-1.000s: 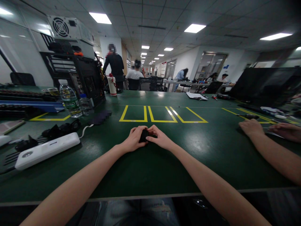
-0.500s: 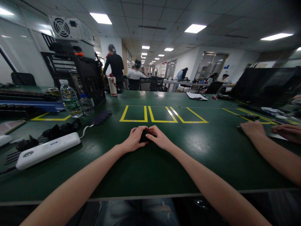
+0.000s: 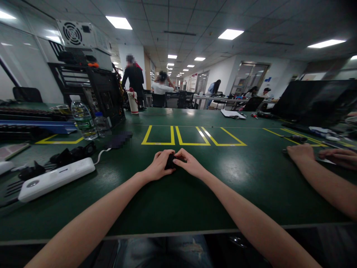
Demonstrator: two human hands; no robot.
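Between my two hands is a small black object [image 3: 170, 162], low over the green table [image 3: 178, 201]; its kind is hidden by my fingers. My left hand [image 3: 161, 163] wraps round its left side, thumb toward me. On its other side, my right hand [image 3: 187, 162] grips with thumb and fingertips pinched together. Beyond the hands, yellow tape outlines [image 3: 192, 143] are stuck on the tabletop.
At left lie a white power strip [image 3: 58, 179], black cables and a dark blurred item. A water bottle [image 3: 83, 118] stands before a computer case [image 3: 103, 93]. A paper cup [image 3: 133, 102] is farther back. At right, a co-worker's hands [image 3: 302, 152] rest near small tools.
My hands stay in nearly the same place round the black object. In the background, the stooping person at right has straightened somewhat. The co-worker's hands shift slightly.
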